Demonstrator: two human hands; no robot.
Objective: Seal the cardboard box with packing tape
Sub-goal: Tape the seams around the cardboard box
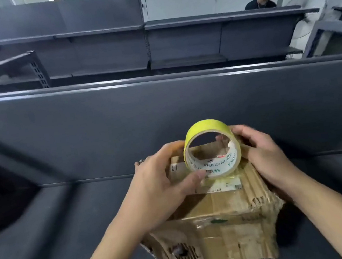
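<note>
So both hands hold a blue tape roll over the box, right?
Not blue: the tape roll is yellow, as the head view shows. The left hand and right hand do hold it over the box.

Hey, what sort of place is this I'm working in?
Probably a stockroom or warehouse: rows of dark grey metal shelving, a worn brown cardboard box and a yellow roll of packing tape in hand.

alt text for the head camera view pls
Two hands hold a yellow packing tape roll on edge over a worn cardboard box on a dark grey shelf: left hand grips its left side, right hand its right.
</note>
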